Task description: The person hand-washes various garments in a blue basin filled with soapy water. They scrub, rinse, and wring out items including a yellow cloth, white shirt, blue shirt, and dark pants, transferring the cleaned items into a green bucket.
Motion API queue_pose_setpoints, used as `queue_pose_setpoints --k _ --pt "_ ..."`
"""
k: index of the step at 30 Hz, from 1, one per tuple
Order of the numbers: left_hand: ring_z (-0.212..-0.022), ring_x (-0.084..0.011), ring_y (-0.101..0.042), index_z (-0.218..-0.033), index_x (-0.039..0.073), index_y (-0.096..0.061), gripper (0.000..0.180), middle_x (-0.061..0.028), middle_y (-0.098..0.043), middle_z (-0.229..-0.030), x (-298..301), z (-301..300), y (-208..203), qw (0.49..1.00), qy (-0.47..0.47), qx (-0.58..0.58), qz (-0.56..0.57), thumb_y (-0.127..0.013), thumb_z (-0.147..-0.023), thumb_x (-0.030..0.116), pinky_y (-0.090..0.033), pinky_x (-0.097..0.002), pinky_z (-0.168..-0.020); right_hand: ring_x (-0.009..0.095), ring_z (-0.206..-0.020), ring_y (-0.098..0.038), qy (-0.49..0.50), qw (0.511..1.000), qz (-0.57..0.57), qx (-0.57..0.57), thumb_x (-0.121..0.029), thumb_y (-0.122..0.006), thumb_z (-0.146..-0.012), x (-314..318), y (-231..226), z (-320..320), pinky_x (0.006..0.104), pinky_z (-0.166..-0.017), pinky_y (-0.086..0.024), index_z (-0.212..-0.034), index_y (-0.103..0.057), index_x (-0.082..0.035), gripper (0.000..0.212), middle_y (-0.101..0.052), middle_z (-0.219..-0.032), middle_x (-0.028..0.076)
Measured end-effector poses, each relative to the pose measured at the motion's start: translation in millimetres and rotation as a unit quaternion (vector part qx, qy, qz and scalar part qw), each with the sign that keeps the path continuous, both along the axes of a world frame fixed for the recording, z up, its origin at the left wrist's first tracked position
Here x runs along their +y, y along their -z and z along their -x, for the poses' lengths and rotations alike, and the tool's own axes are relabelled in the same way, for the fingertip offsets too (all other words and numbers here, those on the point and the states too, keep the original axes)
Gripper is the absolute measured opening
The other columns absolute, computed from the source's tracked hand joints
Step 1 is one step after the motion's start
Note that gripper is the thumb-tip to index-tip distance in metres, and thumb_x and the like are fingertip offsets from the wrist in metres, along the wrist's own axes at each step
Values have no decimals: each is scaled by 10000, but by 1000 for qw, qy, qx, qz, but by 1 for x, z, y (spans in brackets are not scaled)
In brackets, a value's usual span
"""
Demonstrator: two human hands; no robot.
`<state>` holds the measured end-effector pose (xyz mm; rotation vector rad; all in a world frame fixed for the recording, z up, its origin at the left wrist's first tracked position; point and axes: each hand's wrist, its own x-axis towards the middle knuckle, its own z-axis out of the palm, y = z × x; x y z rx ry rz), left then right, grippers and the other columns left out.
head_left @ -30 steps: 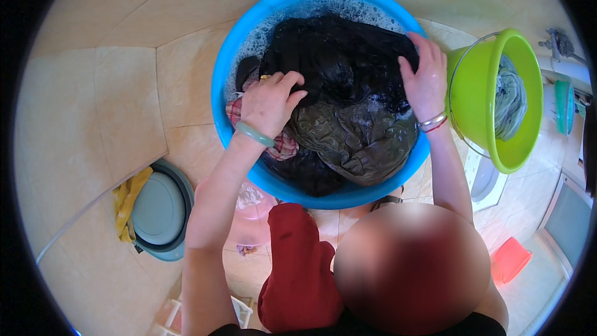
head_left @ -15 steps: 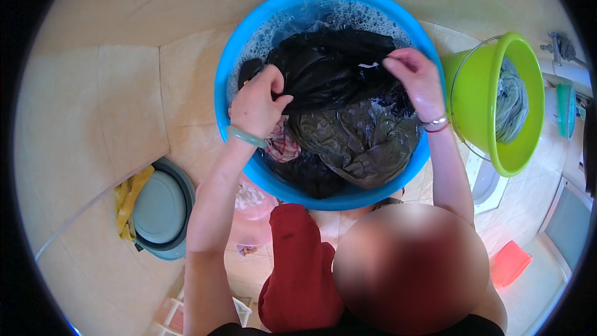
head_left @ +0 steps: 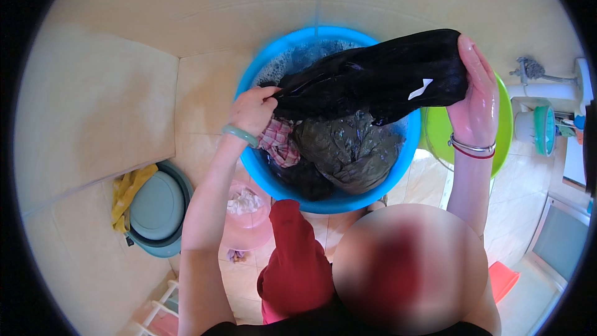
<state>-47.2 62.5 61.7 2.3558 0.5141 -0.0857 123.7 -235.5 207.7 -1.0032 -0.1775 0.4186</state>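
Wet black garment stretched over a blue wash basin

The blue basin (head_left: 261, 168) holds suds, an olive cloth (head_left: 351, 152) and a plaid cloth (head_left: 280, 143). Above it the black garment (head_left: 373, 78) hangs between both hands: the left hand (head_left: 252, 111) has its fingers clenched on one end, the right hand (head_left: 476, 96) has its fingers wrapped around the other.

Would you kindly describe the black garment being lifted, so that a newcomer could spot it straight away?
Start at the big blue basin of soapy water on the tiled floor. Stretched above it, between the left hand and the right hand, hangs the black garment. Unlike the olive cloth and the checked cloth lying in the basin, it is glossy, lifted and bears a small white mark.
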Motion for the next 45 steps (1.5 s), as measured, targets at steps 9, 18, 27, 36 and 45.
queue_pose_setpoints --k 9,18,27,36,45 --pt "-939 -156 -631 -1143 78 -591 264 -46 -648 -1038 -2 -16 -108 812 -142 -121 553 -629 -891 145 -558 -358 -758 238 -1193 -544 102 992 -66 -19 -105 -516 -972 15 -65 -6 351 -1031 -427 -1219 -590 28 290 -580 -1283 130" --pt "-780 -164 -610 -1039 47 -685 211 -63 -649 -890 -27 -37 -93 934 -146 -261 195 -703 -859 156 -477 -288 -680 179 -970 -644 29 998 44 -25 -34 -628 -895 17 -9 -8 292 -892 -500 -1180 -612 26 292 -679 -1058 82" --pt "-1341 -390 -361 -1282 268 -591 472 -170 -394 -1437 -44 -10 20 966 67 -115 -222 -694 -826 330 -362 -593 -1016 292 -1240 -479 -73 759 488 -424 -259 -746 -786 11 176 13 444 -1037 -353 -1109 -704 -217 328 -589 -1285 60" --pt "-1412 -411 -206 -1453 365 -370 650 -122 -125 -1585 -65 -50 92 947 191 103 -236 -631 -863 440 -282 -670 -1030 372 -1344 -326 -192 559 666 -456 -455 -704 -785 42 248 39 569 -982 -363 -1362 -516 -282 632 -318 -1515 82" --pt "-1433 -356 -228 -1476 213 -372 545 -131 -183 -1583 -57 -75 120 903 244 288 -203 -465 -974 402 -273 -555 -1099 329 -971 -646 -381 517 697 -319 -405 -581 -887 68 274 20 458 -832 -516 -1163 -663 -106 414 -669 -1065 168"
